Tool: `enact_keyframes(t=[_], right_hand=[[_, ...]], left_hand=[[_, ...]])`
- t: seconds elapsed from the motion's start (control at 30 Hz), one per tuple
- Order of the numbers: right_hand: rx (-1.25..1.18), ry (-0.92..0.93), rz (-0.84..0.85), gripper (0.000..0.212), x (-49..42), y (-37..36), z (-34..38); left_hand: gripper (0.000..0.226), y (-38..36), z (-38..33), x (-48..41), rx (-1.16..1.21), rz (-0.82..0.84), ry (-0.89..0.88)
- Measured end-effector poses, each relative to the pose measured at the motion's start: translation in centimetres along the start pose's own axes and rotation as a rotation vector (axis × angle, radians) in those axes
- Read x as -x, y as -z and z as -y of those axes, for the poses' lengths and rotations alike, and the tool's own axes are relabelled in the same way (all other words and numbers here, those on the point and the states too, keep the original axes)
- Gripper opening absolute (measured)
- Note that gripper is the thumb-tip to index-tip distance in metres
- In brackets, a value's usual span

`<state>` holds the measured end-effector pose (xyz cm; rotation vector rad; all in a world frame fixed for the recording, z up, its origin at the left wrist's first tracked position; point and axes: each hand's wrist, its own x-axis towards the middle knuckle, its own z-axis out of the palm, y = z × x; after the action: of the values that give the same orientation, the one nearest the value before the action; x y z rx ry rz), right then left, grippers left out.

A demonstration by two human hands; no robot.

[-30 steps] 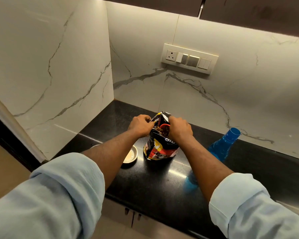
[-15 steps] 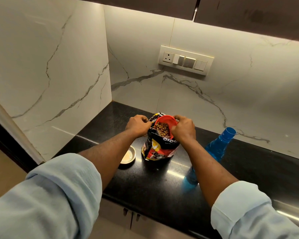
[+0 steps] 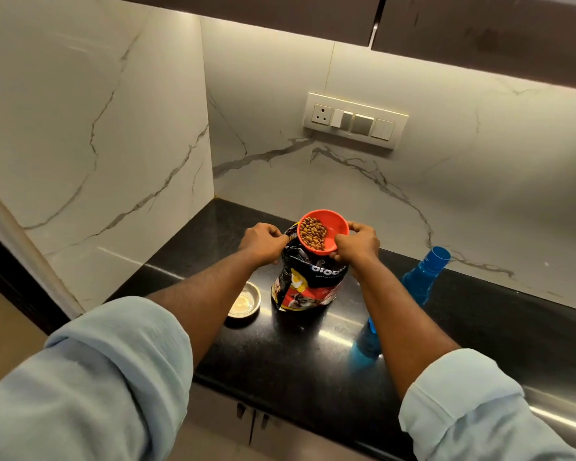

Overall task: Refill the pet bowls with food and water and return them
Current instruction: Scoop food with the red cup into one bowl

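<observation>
Now the red bowl [image 3: 336, 227] is gripped at its right rim by the right hand [image 3: 356, 244], fingers curled round the edge. It is held just above the open mouth of the food bag [image 3: 308, 281], which stands upright on the black counter [image 3: 313, 354]. The bowl is tipped leftward and toward the person, away from the grip, so the kibble [image 3: 313, 232] is heaped on the low side. The bag's top edge is pinched by the left hand [image 3: 261, 242]. Levelling is judged necessary before the bowl is carried off, lest kibble be spilled over the low rim
</observation>
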<state>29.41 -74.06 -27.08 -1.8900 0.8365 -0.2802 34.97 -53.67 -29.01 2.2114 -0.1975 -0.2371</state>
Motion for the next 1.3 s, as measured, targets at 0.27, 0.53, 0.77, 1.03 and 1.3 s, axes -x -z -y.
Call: enact_keyframes(t=[0.27,0.53,0.77,1.03,1.3], right_hand=[[-0.125,0.132,0.134,0.056,1.9,-1.7,2.0],[-0.151,0.261,0.327,0.045,4.5,-6.5,5.2],[0.017,0.358,0.510,0.037,7.4,-14.1,4.0],[0.191,0.318,0.467,0.032,8.2,-20.3,-1.2],[0.308,0.418,0.425,0.033,8.3,-23.2,-3.1]], left_hand=[[0.040,1.9,1.3,0.2,0.155,-0.059,0.032],[0.018,8.5,8.3,0.9,0.204,-0.228,0.185],[0.017,11.3,16.4,3.3,0.173,-0.360,0.406],[0.021,10.6,23.3,5.0,0.019,-0.270,0.618],[0.027,8.2,25.8,4.5,-0.020,-0.179,0.745]])
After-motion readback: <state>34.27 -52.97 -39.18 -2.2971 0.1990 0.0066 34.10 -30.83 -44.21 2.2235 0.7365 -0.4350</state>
